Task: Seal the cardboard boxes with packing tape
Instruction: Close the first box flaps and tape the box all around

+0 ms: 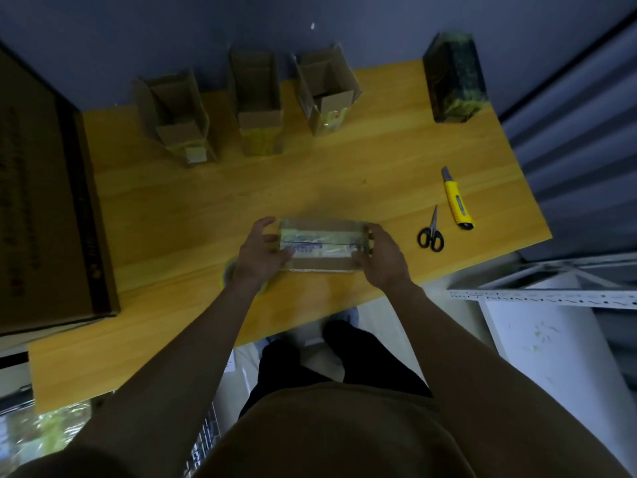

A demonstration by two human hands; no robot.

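A small cardboard box [322, 248] lies on its side on the wooden table [310, 188], with tape along its top seam. My left hand [260, 255] grips the box's left end, fingers curled over the top. My right hand [381, 255] grips the right end. A roll of yellowish packing tape [228, 272] lies on the table, mostly hidden under my left wrist. Three open cardboard boxes stand at the back: left [174, 115], middle [256, 101], right [325, 91].
Black-handled scissors [431, 231] and a yellow utility knife [456, 200] lie to the right. A dark patterned box [453, 79] stands at the back right corner. A large flat carton [44, 201] covers the table's left side. A white metal rack [551, 294] is at right.
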